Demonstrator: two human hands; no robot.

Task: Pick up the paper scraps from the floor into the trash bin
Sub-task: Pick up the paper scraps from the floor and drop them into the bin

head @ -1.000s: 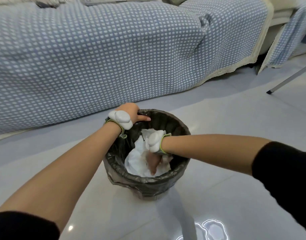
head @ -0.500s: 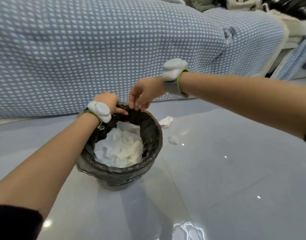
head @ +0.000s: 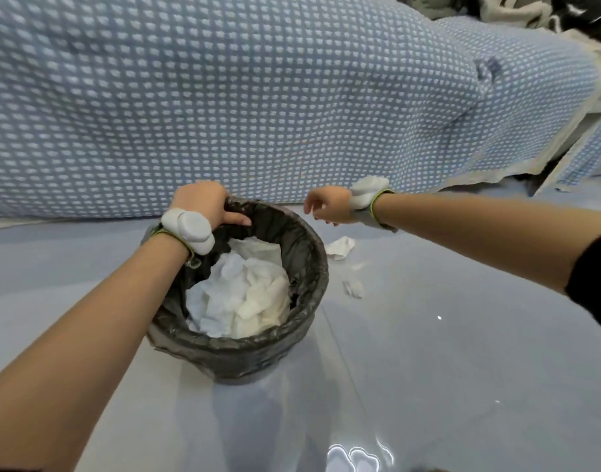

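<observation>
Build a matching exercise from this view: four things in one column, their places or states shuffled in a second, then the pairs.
1 left hand
2 right hand
3 larger paper scrap
4 crumpled paper pile

A inside the trash bin
B on the floor, right of the bin
C gripping the bin's rim
D above the floor, holding nothing

Pairs: 1-C, 2-D, 3-B, 4-A

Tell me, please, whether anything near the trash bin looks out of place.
Yes: on the floor right of the trash bin lie a larger scrap by its rim and a smaller scrap nearer the camera, while the other paper is already inside. Nothing else stands out.
</observation>
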